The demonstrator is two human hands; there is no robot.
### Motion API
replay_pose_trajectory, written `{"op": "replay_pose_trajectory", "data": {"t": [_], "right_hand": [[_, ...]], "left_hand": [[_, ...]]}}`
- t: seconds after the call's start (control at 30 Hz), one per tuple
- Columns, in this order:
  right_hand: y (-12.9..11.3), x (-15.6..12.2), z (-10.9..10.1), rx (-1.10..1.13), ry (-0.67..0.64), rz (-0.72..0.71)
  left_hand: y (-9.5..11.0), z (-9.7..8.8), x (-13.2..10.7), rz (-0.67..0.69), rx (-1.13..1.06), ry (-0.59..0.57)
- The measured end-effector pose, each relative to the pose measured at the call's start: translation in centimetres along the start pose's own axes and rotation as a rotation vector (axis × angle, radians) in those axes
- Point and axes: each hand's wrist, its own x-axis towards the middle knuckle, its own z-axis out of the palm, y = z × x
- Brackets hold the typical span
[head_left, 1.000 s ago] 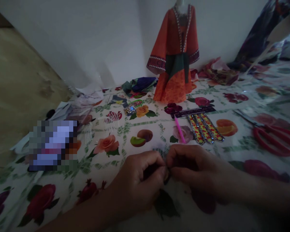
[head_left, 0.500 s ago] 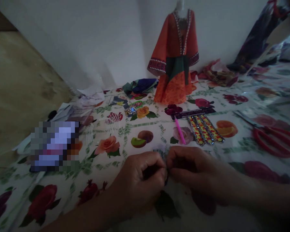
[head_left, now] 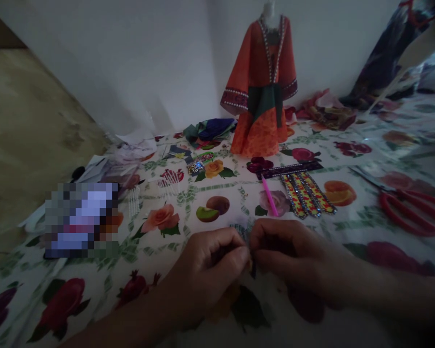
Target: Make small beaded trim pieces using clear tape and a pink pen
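My left hand (head_left: 208, 270) and my right hand (head_left: 293, 253) meet fingertip to fingertip low over the flower-printed tablecloth (head_left: 159, 251). Both are closed in a pinch on a small dark piece (head_left: 253, 267) between them, too small and dim to name. Just beyond my fingers lie a pink pen (head_left: 270, 195) and beaded trim strips (head_left: 306, 193). An orange doll-sized dress (head_left: 263, 87) with a green sash stands upright at the back.
Red-handled scissors (head_left: 409, 205) lie at the right. Folded fabric scraps (head_left: 208, 130) and more cloth (head_left: 328, 108) sit near the wall. Small sequin patches (head_left: 195, 166), papers (head_left: 130, 145) and a blurred-out item are at the left. The table's left edge drops to the floor.
My hands stay in the same spot; the left thumb and fingers have shifted slightly on the small dark piece. The view has barely moved.
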Motion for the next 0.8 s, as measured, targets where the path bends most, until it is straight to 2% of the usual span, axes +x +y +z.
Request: {"op": "replay_pose_trajectory", "data": {"t": [0.43, 0.67, 0.8], "right_hand": [[-0.2, 0.0, -0.1, 0.020, 0.047, -0.015], [0.5, 0.1, 0.1, -0.001, 0.046, -0.056], [1.1, 0.2, 0.2, 0.026, 0.058, -0.072]], "left_hand": [[-0.1, 0.0, 0.0, -0.011, 0.005, -0.009], [0.1, 0.2, -0.1, 0.061, 0.182, -0.010], [0.1, 0.2, 0.0, 0.081, 0.170, -0.014]]}}
